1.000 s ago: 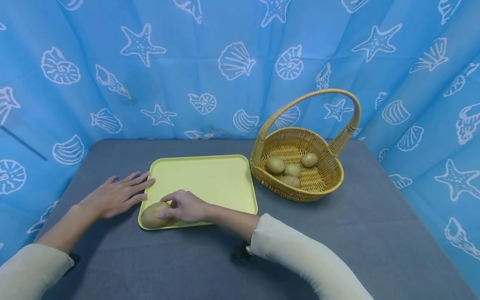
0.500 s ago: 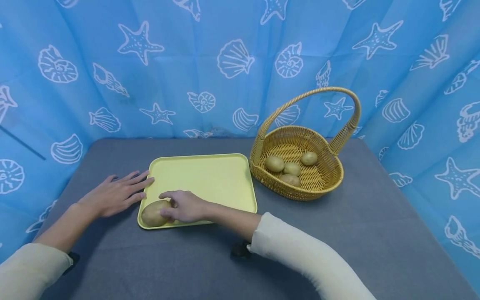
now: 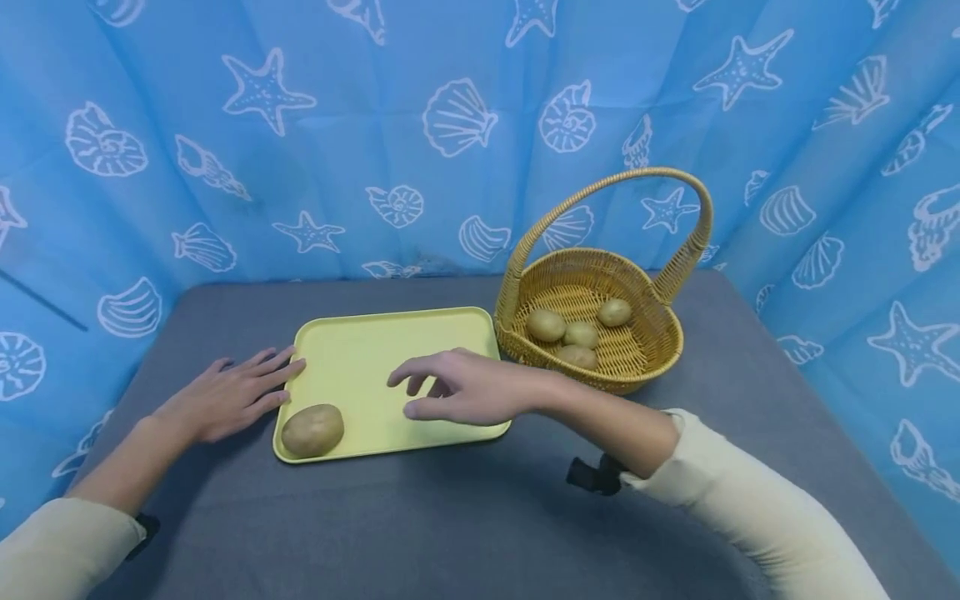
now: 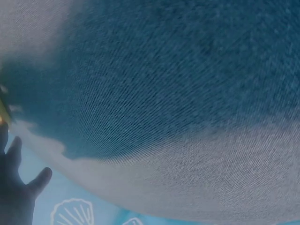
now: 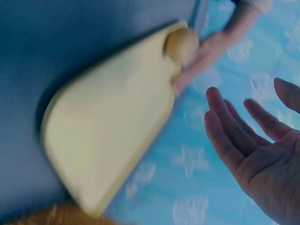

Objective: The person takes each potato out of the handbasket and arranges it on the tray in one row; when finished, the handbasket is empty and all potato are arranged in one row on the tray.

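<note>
One large potato [image 3: 312, 431] lies in the near left corner of the yellow tray [image 3: 360, 337]. My left hand [image 3: 234, 396] rests at the tray's left edge with fingers spread, the fingertips touching the rim. Over the tray's right half hovers my right hand [image 3: 472, 387], its fingers loosely bent and nothing between them. In the right wrist view that hand [image 5: 262, 145] shows an empty palm with the fingers apart. Several smaller potatoes [image 3: 546, 325] sit in a wicker basket [image 3: 660, 354] just right of the tray.
The basket's tall arched handle [image 3: 611, 179] rises above it. A grey cloth [image 3: 337, 533] covers the table. Behind the table hangs a blue curtain [image 3: 337, 133] with white shells and starfish.
My right hand has let go of the large potato and moved right, away from it. The potato stays in the tray's corner. My left hand has kept its place.
</note>
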{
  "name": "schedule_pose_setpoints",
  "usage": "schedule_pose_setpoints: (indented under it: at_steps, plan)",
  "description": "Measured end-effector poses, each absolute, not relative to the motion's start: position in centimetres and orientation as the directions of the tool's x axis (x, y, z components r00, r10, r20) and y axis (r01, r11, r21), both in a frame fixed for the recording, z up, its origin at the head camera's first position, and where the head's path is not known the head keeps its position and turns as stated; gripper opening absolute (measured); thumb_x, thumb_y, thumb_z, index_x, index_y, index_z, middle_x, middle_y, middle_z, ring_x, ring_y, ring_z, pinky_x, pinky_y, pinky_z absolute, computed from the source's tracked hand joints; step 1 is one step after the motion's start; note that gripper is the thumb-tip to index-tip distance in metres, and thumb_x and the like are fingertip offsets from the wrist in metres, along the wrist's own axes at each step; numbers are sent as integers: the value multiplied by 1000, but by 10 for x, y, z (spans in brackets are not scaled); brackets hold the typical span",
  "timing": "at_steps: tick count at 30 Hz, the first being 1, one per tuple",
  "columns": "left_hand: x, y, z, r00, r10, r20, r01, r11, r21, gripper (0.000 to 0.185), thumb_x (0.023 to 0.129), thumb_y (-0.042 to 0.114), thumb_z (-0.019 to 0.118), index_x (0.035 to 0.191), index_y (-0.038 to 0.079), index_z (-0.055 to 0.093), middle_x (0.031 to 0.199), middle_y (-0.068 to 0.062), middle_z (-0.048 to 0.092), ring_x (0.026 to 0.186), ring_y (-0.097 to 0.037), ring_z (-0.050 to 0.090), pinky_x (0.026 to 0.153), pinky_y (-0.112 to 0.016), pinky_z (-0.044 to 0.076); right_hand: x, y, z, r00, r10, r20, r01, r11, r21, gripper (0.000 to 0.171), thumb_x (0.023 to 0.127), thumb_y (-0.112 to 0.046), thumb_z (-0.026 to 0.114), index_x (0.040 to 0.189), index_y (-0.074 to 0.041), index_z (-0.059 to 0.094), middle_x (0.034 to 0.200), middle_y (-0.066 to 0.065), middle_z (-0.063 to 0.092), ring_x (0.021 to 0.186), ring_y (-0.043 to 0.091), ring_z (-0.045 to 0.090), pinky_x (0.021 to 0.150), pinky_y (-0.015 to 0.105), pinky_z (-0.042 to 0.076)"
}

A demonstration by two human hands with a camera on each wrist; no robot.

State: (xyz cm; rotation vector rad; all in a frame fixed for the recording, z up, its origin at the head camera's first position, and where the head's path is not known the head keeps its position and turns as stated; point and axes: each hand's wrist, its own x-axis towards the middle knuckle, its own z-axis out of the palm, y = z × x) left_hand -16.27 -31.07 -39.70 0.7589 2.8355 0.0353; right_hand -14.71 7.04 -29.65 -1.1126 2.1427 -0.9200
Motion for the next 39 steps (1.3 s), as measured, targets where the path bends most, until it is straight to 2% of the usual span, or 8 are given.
schedule_pose_setpoints:
  at_steps: [4, 8, 13, 17, 22, 26, 33, 39]
  plan:
    - [-162, -311, -396, -848, 492, -196, 488, 870, 71, 60, 106, 51, 38, 156, 18, 35, 161, -14, 30, 145, -42, 28, 103, -74, 24, -154, 122, -281, -571, -814, -108, -478, 436, -762, 34, 103, -25, 57, 133, -9, 60, 120, 2, 66, 99, 9, 67, 88, 31, 54]
    - [-161, -309, -395, -844, 497, -199, 493, 867, 74, 60, 106, 50, 39, 156, 17, 36, 161, -14, 29, 145, -42, 28, 103, -74, 25, -171, 172, -275, -658, -745, -106, -447, 500, -742, 32, 103, -22, 57, 129, -6, 63, 112, 4, 69, 97, 18, 69, 87, 39, 55]
    - [-160, -309, -395, -842, 503, -195, 497, 864, 82, 59, 106, 48, 40, 156, 16, 37, 161, -15, 29, 145, -43, 29, 103, -73, 26, -197, 224, -264, -796, -599, -86, -379, 604, -701, 37, 103, -26, 56, 132, -4, 61, 123, 12, 66, 115, 28, 61, 99, 50, 46]
    - [-160, -309, -395, -842, 506, -186, 499, 862, 83, 60, 106, 49, 40, 156, 16, 37, 161, -15, 29, 145, -43, 29, 103, -74, 26, -214, 253, -254, -855, -493, -160, -248, 660, -710, 52, 104, -31, 54, 146, -1, 45, 142, 19, 53, 133, 36, 47, 108, 55, 38]
    - [-160, -310, -395, -845, 502, -181, 495, 864, 89, 60, 106, 50, 40, 156, 17, 37, 161, -14, 29, 145, -42, 29, 103, -73, 25, -235, 275, -264, -843, -405, -354, -50, 714, -699, 76, 104, -42, 50, 158, 1, 17, 155, 29, 31, 133, 46, 45, 105, 58, 41]
    - [-160, -309, -395, -844, 507, -173, 501, 862, 80, 61, 105, 51, 41, 155, 17, 38, 161, -14, 31, 144, -42, 31, 103, -73, 26, -247, 285, -278, -815, -351, -461, 68, 733, -677, 81, 106, -46, 43, 158, 2, 3, 159, 34, 12, 133, 53, 40, 106, 60, 37]
    - [-159, -308, -395, -846, 503, -177, 494, 864, 91, 61, 104, 50, 43, 155, 16, 39, 160, -14, 31, 143, -43, 32, 103, -73, 27, -264, 289, -293, -785, -266, -560, 238, 706, -668, 75, 108, -40, 35, 156, 6, 1, 158, 37, 0, 128, 60, 39, 101, 58, 44]
    - [-160, -308, -394, -847, 500, -181, 492, 866, 90, 62, 104, 50, 43, 155, 16, 38, 160, -14, 31, 144, -42, 32, 103, -73, 27, -272, 288, -300, -747, -243, -619, 364, 630, -686, 73, 109, -36, 34, 158, 1, -6, 157, 38, -10, 130, 68, 29, 98, 59, 46]
